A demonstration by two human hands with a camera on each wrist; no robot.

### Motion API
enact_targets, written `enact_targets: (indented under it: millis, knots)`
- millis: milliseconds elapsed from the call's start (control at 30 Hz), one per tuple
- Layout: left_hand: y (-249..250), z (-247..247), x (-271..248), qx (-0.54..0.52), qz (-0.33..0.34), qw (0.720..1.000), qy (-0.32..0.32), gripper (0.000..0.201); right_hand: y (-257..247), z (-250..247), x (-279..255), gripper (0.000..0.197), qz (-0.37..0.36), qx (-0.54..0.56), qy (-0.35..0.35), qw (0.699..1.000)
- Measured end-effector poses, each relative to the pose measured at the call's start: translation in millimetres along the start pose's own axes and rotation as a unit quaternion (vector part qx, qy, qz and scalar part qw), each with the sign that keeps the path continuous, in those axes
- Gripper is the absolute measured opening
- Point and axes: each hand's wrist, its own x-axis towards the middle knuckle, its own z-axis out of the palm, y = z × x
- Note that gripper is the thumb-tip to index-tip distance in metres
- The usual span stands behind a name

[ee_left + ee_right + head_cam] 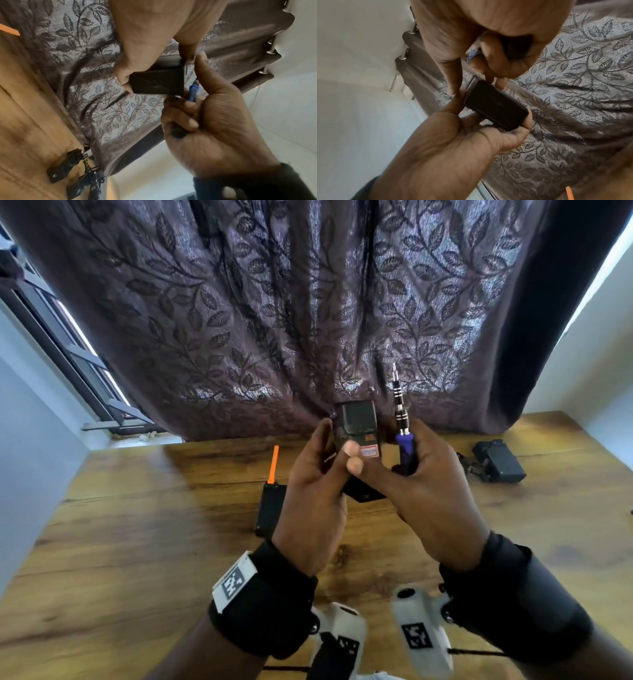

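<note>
While my left grip [310,501] pinches the box [358,422] between thumb and fingers, raised above the worktop [137,542], my right grip [428,491] is curled round the blue handle of the screwdriver [400,412]. Its shaft points up just beside the box, and my right thumb tip touches the box. On the worktop lie a case [270,508] with an orange stick [273,464], and an adapter [500,462] well apart.

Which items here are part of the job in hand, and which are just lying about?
In hand:
small black device, held up by the left hand
screwdriver, gripped in the right hand

Lying about:
flat black box on the table, orange strip at its far end
black case, far right
curtain behind
</note>
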Motion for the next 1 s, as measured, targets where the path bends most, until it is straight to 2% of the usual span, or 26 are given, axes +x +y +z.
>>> enact_targets:
  millis: [100,167,233,333,433,500,667,767,833,933,1000]
  knots:
    - [5.1,-0.5,2.8,0.069,0.012,0.997,0.024,0.060,-1.6,-1.7,1.6,0.044,0.006,-0.012,-0.007,1.000]
    - [6.2,-1.7,5.1,0.087,0.014,0.994,0.064,0.069,0.8,-3.8,1.3,0.051,0.000,-0.010,-0.033,0.999]
    - [5.2,-0.7,4.3,0.081,0.030,0.992,0.088,0.068,5.1,-5.1,0.6,0.050,-0.001,0.004,-0.054,0.999]
    - [5.8,1.3,3.6,0.047,0.034,0.996,0.075,0.050,9.0,-7.3,-3.3,0.038,-0.003,0.032,-0.060,0.998]
    - [7.6,0.6,4.5,0.034,0.008,0.997,0.062,0.031,12.0,-9.7,-6.6,0.031,0.010,0.053,-0.051,0.997]
    - [7.8,-1.2,4.7,0.034,-0.006,0.997,0.067,0.025,14.1,-11.1,-7.8,0.026,0.018,0.055,-0.049,0.997]
    - [8.5,-2.9,2.5,0.087,-0.012,0.993,0.075,0.036,18.4,-18.6,-13.2,0.025,0.043,0.052,-0.061,0.996]
    - [7.7,-6.2,-0.2,0.166,-0.003,0.985,0.054,0.019,19.5,-23.4,-14.1,0.025,0.078,0.081,-0.052,0.992]
    - [6.9,-8.1,-3.3,0.208,0.000,0.978,0.034,0.023,21.5,-28.3,-13.6,0.034,0.091,0.107,-0.047,0.989]
    - [8.0,-7.8,-6.5,0.186,-0.016,0.982,0.029,0.027,22.2,-34.4,-11.2,0.045,0.093,0.127,-0.064,0.985]
    - [7.8,-7.9,-7.9,0.146,-0.042,0.988,0.026,0.035,22.7,-37.6,-9.2,0.043,0.094,0.144,-0.072,0.982]
